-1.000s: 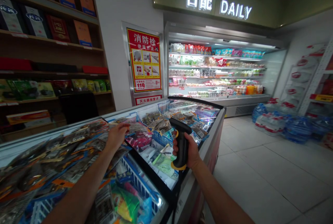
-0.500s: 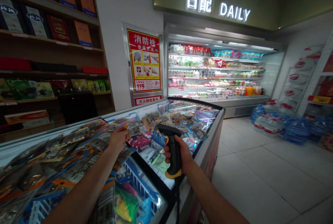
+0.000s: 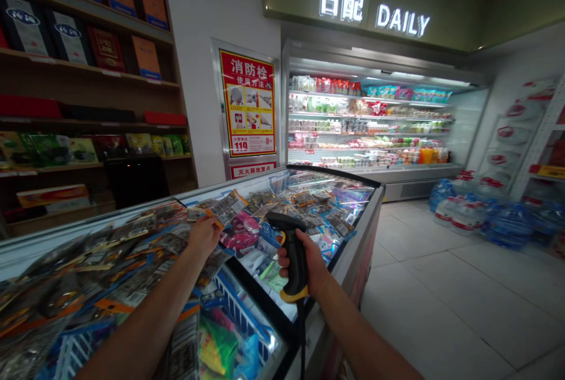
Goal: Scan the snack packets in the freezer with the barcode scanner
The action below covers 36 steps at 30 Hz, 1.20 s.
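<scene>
My right hand (image 3: 309,262) is wrapped around the grip of a black and yellow barcode scanner (image 3: 295,262), its head pointing left and its cable hanging down. My left hand (image 3: 205,236) pinches the orange edge of a flat packet (image 3: 228,208) with a printed label side showing. That packet is tilted up above the glass top of a chest freezer (image 3: 258,297). Many similar packets (image 3: 128,262) with orange and blue edges lie spread under and around my left forearm. The scanner is to the right of the held packet, apart from it.
Blue baskets (image 3: 241,303) and colourful bags show through the freezer glass. Shelves of boxes (image 3: 150,56) stand at the left. A lit open fridge (image 3: 371,115) is at the back. Bundled water bottles (image 3: 507,221) stand on the tiled floor (image 3: 424,286) at the right.
My left hand has drawn slightly down and the held packet has come up, its label side now plainer. The scanner stays nearly in place. The view has shifted slightly left.
</scene>
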Each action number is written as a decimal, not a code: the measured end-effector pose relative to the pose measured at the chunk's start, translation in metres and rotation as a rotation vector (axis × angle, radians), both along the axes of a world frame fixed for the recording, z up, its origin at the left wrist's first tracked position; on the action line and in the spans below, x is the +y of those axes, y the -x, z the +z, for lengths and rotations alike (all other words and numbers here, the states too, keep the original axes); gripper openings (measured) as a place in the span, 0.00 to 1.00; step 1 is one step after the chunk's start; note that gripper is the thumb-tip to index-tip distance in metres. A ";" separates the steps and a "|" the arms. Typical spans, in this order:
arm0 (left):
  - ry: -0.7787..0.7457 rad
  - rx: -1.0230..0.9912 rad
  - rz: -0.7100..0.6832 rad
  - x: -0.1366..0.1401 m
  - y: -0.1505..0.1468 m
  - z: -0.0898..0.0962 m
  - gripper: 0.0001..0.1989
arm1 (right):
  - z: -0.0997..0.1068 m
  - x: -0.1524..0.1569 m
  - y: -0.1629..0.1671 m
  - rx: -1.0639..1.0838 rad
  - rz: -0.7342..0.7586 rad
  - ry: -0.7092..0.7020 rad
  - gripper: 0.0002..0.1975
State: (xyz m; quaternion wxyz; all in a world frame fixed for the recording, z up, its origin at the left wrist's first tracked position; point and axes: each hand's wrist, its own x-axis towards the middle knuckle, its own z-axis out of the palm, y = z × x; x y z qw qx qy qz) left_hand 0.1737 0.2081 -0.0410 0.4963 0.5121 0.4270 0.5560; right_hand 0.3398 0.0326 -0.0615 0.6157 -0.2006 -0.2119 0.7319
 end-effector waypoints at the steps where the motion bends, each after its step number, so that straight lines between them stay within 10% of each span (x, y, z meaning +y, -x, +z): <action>1: 0.004 -0.019 0.002 0.000 0.000 0.000 0.16 | 0.000 0.001 0.002 0.005 -0.005 0.007 0.18; 26: 0.053 -0.168 -0.063 -0.014 -0.008 0.011 0.20 | 0.003 0.005 -0.016 0.006 -0.382 -0.042 0.14; 36: 0.086 -0.383 -0.111 -0.010 -0.103 0.015 0.17 | -0.002 -0.007 -0.052 0.004 -0.534 -0.078 0.14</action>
